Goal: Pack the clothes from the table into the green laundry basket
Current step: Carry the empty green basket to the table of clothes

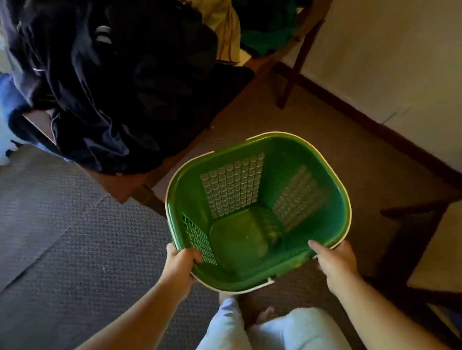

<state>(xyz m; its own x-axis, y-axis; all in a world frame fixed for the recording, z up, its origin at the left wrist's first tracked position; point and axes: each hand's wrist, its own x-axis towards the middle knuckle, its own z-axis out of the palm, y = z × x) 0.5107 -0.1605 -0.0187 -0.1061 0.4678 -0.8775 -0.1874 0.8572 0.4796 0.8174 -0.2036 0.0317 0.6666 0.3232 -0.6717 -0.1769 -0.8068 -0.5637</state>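
One wooden table, heaped with dark clothes, stands on grey carpet near a cream wall. Beside its corner, the green basket, lattice-sided and white-rimmed, is gripped at its near rim by the left hand and right hand.

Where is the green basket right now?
In the head view the green laundry basket is centre-right, empty, gripped at its near rim by the left hand and right hand, just right of the table corner bearing dark clothes.
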